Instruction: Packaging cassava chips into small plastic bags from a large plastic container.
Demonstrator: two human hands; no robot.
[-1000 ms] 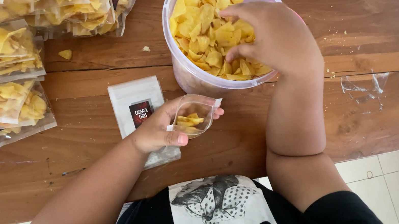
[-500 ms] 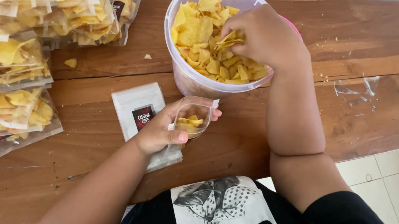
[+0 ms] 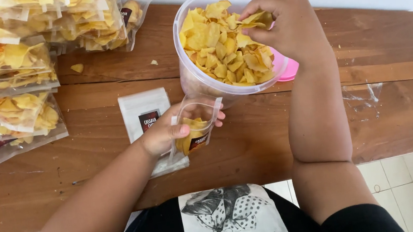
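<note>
A long brown wooden table (image 3: 386,108) carries everything. At its back left corner sits a big heap of filled clear bags (image 3: 6,89) of yellow chips, each with a dark label strip along one side. Near the middle of the back edge stands a big round clear tub (image 3: 196,80) full of yellow chips (image 3: 219,50), with a pink lid (image 3: 291,69) peeking out at its right side. The right hand (image 3: 287,25) is over the tub with fingers pinched together on a few chips; a moment ago it sat lower, down among the chips, and now it has come up a bit with some in its grip. Just in front of the tub, near the front edge, the left hand (image 3: 163,134) holds a small clear pouch (image 3: 196,128) open, thumb and fingers clamped on its rim, just as before. The pouch has a few chips inside and a small dark square label. Under that hand lies a flat stack of empty white pouches (image 3: 145,113) with the same dark square label. Two small chip crumbs (image 3: 77,68) lie near the heap.
</note>
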